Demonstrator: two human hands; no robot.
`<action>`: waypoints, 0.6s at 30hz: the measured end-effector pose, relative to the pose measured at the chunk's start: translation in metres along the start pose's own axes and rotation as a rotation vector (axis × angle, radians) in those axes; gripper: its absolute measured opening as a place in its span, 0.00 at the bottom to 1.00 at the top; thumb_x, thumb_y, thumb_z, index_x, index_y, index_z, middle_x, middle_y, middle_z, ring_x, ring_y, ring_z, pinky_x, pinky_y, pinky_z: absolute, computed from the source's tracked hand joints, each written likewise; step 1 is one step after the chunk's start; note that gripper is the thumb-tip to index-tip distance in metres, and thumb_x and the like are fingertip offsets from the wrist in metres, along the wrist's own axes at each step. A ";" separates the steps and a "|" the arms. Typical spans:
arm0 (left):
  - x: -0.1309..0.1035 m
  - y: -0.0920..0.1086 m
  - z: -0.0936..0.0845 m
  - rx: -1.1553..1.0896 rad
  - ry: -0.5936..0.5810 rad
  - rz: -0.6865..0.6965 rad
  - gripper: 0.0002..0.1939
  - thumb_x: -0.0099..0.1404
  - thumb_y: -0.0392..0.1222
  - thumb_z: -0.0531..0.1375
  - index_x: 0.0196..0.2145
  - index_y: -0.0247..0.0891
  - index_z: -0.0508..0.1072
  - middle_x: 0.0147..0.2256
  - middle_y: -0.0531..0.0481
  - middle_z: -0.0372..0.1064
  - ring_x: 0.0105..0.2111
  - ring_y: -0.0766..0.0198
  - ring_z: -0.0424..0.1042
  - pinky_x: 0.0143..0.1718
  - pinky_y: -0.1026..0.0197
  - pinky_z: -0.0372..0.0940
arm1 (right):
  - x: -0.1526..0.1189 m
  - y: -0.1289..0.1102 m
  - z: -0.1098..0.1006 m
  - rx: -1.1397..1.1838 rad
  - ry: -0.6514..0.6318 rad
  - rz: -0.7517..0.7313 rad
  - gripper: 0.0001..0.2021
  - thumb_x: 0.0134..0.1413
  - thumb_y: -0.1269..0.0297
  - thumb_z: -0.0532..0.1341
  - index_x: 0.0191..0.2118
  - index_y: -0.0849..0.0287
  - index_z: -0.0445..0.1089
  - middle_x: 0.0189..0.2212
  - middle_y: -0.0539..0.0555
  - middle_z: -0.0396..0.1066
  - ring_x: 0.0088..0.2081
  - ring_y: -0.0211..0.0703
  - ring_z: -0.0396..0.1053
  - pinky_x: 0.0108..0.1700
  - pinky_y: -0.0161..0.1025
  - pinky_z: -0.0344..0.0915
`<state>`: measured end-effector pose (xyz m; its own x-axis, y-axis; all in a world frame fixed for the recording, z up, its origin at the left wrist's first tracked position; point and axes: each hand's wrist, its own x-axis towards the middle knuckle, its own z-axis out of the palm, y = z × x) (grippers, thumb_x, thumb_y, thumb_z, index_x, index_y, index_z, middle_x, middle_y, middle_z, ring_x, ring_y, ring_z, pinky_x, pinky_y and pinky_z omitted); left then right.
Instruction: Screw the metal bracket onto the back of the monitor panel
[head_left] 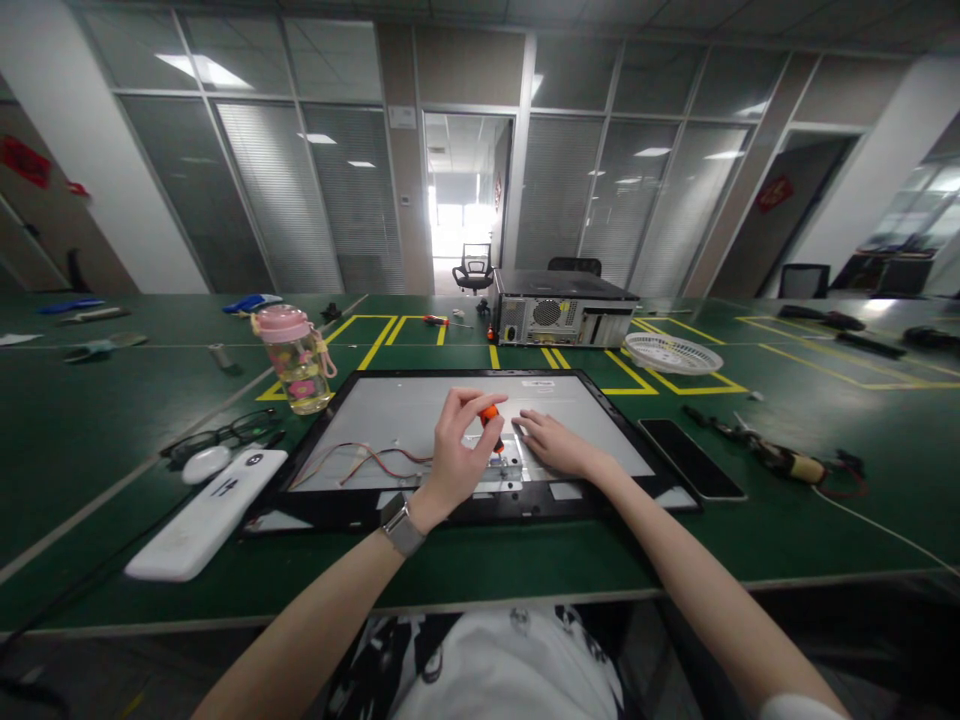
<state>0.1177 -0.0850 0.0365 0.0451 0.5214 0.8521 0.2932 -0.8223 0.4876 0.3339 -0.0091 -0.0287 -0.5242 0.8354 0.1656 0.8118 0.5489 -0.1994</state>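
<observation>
A flat display panel [405,400] with a black frame lies on the green table, its grey surface facing up. My left hand [463,445], with a watch on the wrist, grips an orange and black screwdriver [491,412] between thumb and fingers. The tool stands over a small clear and metal plate [512,462] near the panel's front edge. Just right of that plate, my right hand [551,440] rests palm down with its fingers spread. Thin coloured wires [375,455] run over the left part of the panel.
Left of the panel are a pink-lidded bottle [298,370], glasses [225,435] and a white device [206,515]. A black phone [690,458] and a cable bundle [780,460] lie right. Behind are a computer case [562,310], a white basket [673,355] and a red-handled tool [435,321].
</observation>
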 end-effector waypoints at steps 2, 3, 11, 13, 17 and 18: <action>-0.001 0.000 0.000 -0.020 -0.018 0.006 0.13 0.70 0.38 0.54 0.48 0.43 0.74 0.41 0.47 0.66 0.42 0.61 0.68 0.45 0.58 0.66 | 0.000 0.000 0.000 -0.001 0.002 0.001 0.23 0.66 0.64 0.48 0.64 0.61 0.60 0.65 0.66 0.56 0.66 0.55 0.54 0.65 0.56 0.51; -0.001 0.000 -0.001 -0.032 -0.029 0.009 0.13 0.71 0.38 0.53 0.50 0.43 0.73 0.42 0.47 0.67 0.43 0.61 0.68 0.45 0.58 0.66 | 0.000 0.000 0.000 -0.001 0.002 0.001 0.23 0.66 0.64 0.48 0.63 0.61 0.60 0.65 0.67 0.56 0.66 0.55 0.53 0.65 0.56 0.51; -0.001 0.000 -0.002 -0.032 -0.019 0.017 0.12 0.70 0.39 0.55 0.48 0.42 0.75 0.40 0.48 0.66 0.41 0.63 0.68 0.43 0.60 0.65 | -0.001 -0.001 -0.002 -0.022 -0.010 -0.009 0.23 0.67 0.64 0.47 0.64 0.63 0.59 0.65 0.67 0.56 0.66 0.55 0.54 0.65 0.54 0.51; -0.001 0.001 -0.002 -0.055 -0.043 0.019 0.15 0.71 0.38 0.52 0.51 0.42 0.73 0.43 0.46 0.68 0.43 0.62 0.69 0.45 0.58 0.65 | -0.001 -0.001 -0.002 -0.028 -0.014 -0.005 0.23 0.67 0.64 0.47 0.64 0.63 0.59 0.64 0.67 0.56 0.66 0.55 0.54 0.65 0.54 0.50; 0.000 0.001 -0.001 -0.033 -0.019 0.018 0.12 0.70 0.38 0.56 0.48 0.42 0.74 0.39 0.49 0.67 0.40 0.63 0.69 0.43 0.60 0.65 | 0.000 0.000 -0.001 -0.022 -0.016 -0.006 0.23 0.67 0.64 0.47 0.64 0.63 0.59 0.65 0.67 0.56 0.66 0.54 0.53 0.65 0.53 0.50; 0.000 0.001 -0.001 -0.019 -0.004 0.020 0.11 0.69 0.38 0.57 0.47 0.42 0.75 0.38 0.49 0.66 0.39 0.64 0.68 0.42 0.60 0.65 | 0.000 0.000 -0.001 -0.019 -0.016 -0.009 0.23 0.67 0.64 0.47 0.64 0.63 0.59 0.65 0.66 0.56 0.66 0.54 0.54 0.65 0.53 0.50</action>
<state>0.1168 -0.0857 0.0369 0.0547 0.5060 0.8608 0.2742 -0.8366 0.4743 0.3345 -0.0092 -0.0281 -0.5351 0.8310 0.1521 0.8117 0.5556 -0.1800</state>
